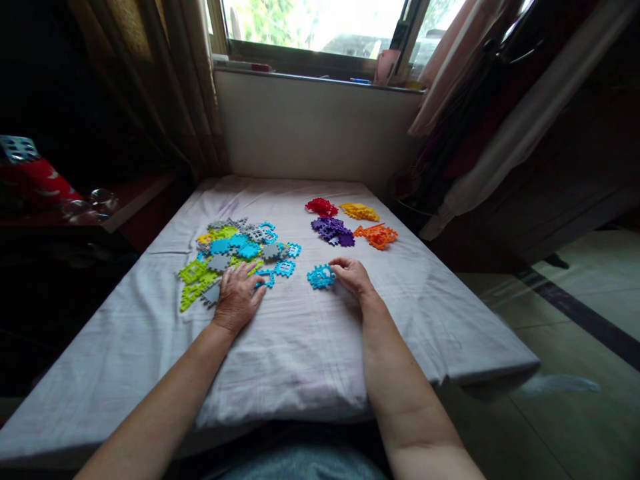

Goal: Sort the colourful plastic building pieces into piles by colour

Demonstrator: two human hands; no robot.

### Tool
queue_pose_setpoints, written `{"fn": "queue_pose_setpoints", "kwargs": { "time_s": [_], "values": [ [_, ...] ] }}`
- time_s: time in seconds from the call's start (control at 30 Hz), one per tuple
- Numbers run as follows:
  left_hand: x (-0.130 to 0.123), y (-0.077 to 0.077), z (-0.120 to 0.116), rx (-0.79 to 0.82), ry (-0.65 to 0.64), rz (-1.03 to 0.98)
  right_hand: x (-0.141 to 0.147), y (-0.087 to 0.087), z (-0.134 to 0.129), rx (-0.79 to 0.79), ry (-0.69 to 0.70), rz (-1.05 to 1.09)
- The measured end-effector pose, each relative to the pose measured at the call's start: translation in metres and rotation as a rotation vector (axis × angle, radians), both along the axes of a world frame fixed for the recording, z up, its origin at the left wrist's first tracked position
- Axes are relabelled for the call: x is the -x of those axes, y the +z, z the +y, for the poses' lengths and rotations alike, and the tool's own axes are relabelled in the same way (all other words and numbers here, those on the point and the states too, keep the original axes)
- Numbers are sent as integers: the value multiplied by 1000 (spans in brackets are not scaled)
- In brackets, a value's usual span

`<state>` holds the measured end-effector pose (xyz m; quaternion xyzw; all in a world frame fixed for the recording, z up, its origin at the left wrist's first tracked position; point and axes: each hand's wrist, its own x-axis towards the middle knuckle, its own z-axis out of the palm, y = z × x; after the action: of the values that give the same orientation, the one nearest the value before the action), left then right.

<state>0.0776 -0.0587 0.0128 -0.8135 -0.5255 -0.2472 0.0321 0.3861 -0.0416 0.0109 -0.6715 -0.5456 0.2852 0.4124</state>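
My left hand (237,298) lies with its fingers spread over the near edge of a mixed pile of interlocking plastic tiles. Under and around it are a grey tile (212,293), lime green tiles (192,272) and solid blue tiles (220,247). A blue frame-shaped tile (270,277) is beside its thumb; whether they touch I cannot tell. To the right, my right hand (353,276) pinches the edge of a blue openwork tile (320,277), at a small group of blue pieces low over or on the cloth. Its fingertips are partly hidden.
Sorted piles lie farther back on the cloth-covered table (310,347): red (321,207), yellow (361,212), purple (333,231) and orange tiles (377,236). A pink cup (386,67) stands on the windowsill. Curtains and hanging clothes flank the table.
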Motion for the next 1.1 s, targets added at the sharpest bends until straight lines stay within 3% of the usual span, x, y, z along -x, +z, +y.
{"fn": "queue_pose_setpoints", "kwargs": {
  "time_s": [0.17, 0.27, 0.43, 0.57, 0.93, 1.1],
  "values": [
    [1, 0, 2, -65, -153, -13, 2, 9, -3, 8, -124, -138],
    [0, -1, 2, -120, -223, -19, 9, 15, -5, -65, -118, -191],
    [-3, -5, 3, -231, -304, -51, 45, 21, -12, -342, 189, -321],
    [-3, -6, 4, -304, -340, -64, 72, 21, -16, -386, 317, -388],
    [-6, -5, 3, -304, -374, -58, 77, 22, -18, -316, 337, -221],
    [-7, -4, 2, -262, -355, -44, 75, 20, -14, -291, 310, -47]
  ]
}}
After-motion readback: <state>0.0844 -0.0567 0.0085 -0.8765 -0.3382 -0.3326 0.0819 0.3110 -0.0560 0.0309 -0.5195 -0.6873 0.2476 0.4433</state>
